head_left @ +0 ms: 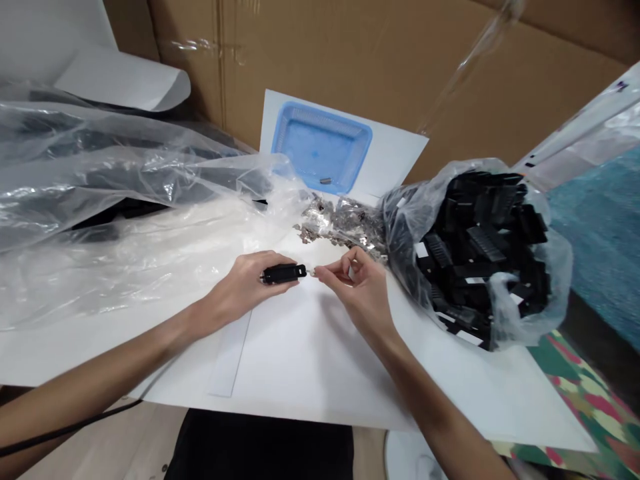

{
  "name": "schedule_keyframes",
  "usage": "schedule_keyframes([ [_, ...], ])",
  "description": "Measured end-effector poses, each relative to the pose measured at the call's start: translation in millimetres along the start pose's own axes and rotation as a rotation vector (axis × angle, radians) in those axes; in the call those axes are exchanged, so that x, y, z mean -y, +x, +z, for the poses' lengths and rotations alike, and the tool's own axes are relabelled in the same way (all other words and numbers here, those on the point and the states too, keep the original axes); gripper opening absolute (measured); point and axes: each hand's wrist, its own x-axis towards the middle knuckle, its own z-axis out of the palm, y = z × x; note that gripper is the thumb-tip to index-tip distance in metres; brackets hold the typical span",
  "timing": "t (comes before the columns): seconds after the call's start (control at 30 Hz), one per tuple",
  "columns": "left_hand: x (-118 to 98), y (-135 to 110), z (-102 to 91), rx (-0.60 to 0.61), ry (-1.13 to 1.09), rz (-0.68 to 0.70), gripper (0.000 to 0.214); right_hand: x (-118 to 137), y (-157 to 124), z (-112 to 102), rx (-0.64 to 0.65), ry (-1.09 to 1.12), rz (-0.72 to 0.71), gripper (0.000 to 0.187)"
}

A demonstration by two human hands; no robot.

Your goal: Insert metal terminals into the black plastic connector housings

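My left hand [249, 283] is closed round a small black plastic part [283, 273], held level over the white sheet [310, 360]. My right hand [356, 283] pinches a tiny silvery metal piece [314, 271] right at the end of the black part. Just beyond both hands lies a heap of small shiny metal pieces [345, 223]. An open clear bag full of black plastic parts [480, 257] sits close to the right of my right hand.
A blue plastic basket [320, 148] with one small dark piece in it stands at the back centre. Crumpled clear plastic bags [125, 200] cover the left side. A cardboard wall [400, 67] rises behind. A patterned cloth [595, 400] lies at the lower right.
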Motion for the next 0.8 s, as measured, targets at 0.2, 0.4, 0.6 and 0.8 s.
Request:
schedule_keyframes([
  [0.2, -0.5, -2.7, 8.5, -0.015, 0.159, 0.126, 0.023, 2.7, -4.1, 1.7, -0.028, -0.172, -0.070, 0.042],
  [0.4, -3.4, -6.1, 10.6, 0.022, 0.201, 0.184, 0.024, 10.1, -7.0, 1.5, -0.005, -0.379, -0.143, 0.034],
  [0.6, -4.8, -8.2, 14.5, 0.007, 0.279, 0.245, 0.022, 9.8, -8.0, 3.9, -0.003, -0.444, -0.141, 0.031],
  [0.8, -5.1, -8.4, 16.5, -0.040, 0.242, 0.231, 0.020, 3.8, -2.6, -3.0, 0.090, -0.158, 0.013, 0.045],
])
